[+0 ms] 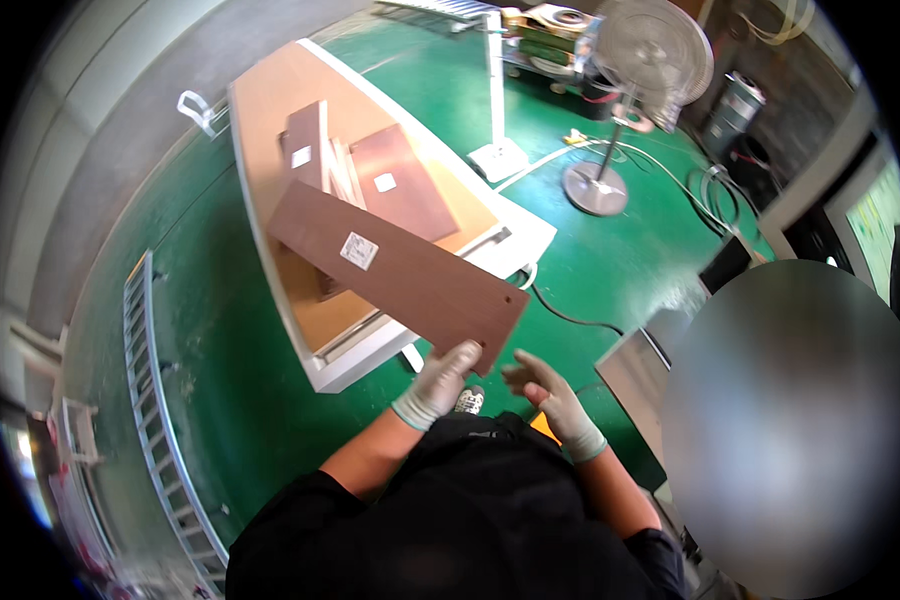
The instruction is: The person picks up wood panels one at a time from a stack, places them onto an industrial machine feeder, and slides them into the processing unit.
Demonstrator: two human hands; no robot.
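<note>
One gloved left hand (440, 382) grips the near end of the brown panel (395, 262) above the workbench (260, 110), right hand (545, 385) open alongside; steadier carriage would call for both hands.

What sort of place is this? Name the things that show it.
Probably a workshop or small factory: a green painted floor, brown boards stacked on a workbench, and a pedestal fan. The left hand holds a board.

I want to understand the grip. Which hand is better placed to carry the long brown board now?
Left. The left hand already grips the near end of the long brown board; the right hand is open beside it, apart from it.
</note>
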